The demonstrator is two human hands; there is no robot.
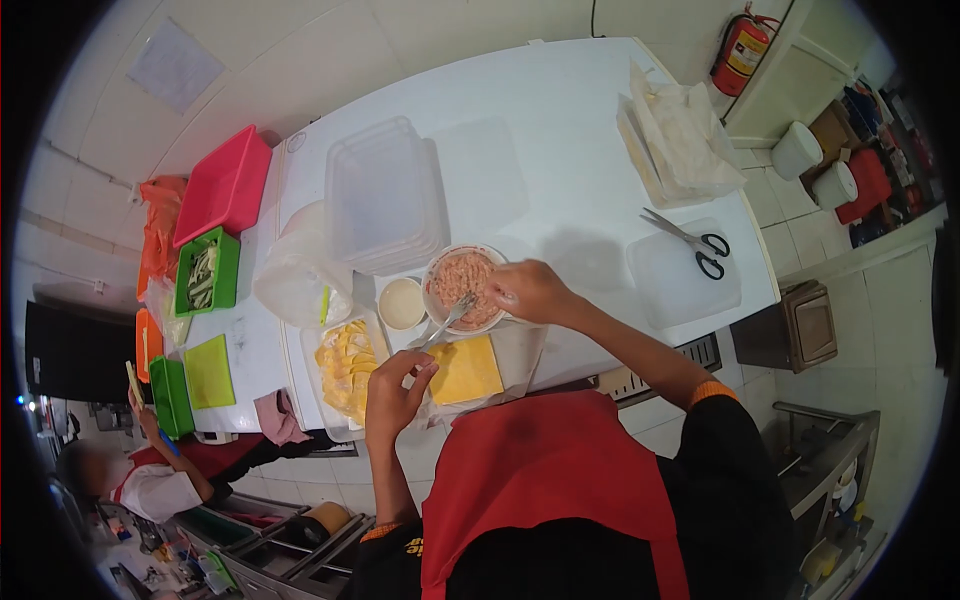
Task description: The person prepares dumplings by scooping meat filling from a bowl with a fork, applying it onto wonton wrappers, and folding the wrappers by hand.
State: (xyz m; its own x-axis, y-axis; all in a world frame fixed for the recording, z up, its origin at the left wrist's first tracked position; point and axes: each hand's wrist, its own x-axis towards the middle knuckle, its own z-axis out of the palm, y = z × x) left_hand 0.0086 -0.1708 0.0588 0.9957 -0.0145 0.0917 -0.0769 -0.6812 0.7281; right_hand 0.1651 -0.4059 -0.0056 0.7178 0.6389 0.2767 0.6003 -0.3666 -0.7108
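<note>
A white bowl (430, 308) of pinkish minced filling (463, 282) stands at the middle of the table's near side. My left hand (397, 388) is closed at the handle of a fork (455, 315), whose head lies in the filling. Over the bowl's right rim is my right hand (530, 292), its fingers bunched; what they hold is hidden. A stack of square yellow wrappers (465, 370) lies just below the bowl. Beside it, folded yellow dumplings (348, 370) fill a tray. A small cup of pale liquid (402, 303) stands left of the bowl.
Stacked clear containers (378, 195) and a cloudy plastic tub (300, 282) stand behind. Scissors (692, 240) lie on a translucent lid (680, 285) at right, near a bag-covered pack (685, 140). Pink (222, 190) and green (208, 270) bins line the left, where another person (160, 480) works.
</note>
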